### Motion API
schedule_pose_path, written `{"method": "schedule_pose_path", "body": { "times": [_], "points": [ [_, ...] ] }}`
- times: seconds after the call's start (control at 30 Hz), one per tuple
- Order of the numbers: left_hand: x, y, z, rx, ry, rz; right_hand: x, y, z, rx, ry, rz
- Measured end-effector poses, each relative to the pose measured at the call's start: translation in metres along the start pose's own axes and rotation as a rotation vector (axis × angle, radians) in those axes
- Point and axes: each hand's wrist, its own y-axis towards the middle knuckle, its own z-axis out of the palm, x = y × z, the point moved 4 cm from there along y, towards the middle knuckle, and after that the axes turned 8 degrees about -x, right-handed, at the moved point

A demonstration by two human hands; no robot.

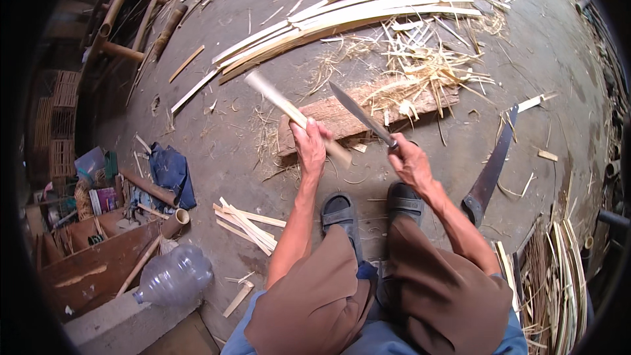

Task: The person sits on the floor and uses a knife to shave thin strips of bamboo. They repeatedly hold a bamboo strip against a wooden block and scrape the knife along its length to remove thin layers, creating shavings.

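Note:
My left hand is closed round a short pale bamboo strip, whose ends are smeared by motion. It holds the strip slantwise above the left end of a rough wooden block on the floor. Closed on the handle of a long knife, my right hand is to the right of the strip. The dark knife blade points up and left over the block, apart from the strip. Curly bamboo shavings lie heaped on the block's right part.
Long split bamboo strips lie beyond the block. A handsaw rests on the floor at right, above a bundle of strips. Short bamboo pieces, a clear plastic jug and a wooden box are at left.

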Motion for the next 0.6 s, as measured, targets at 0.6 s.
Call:
{"method": "schedule_pose_path", "body": {
  "times": [0.6],
  "points": [
    [-0.119, -0.115, -0.030, 0.503, 0.030, -0.527, -0.113, 0.105, -0.105, -0.108, -0.040, 0.336]
  ]
}}
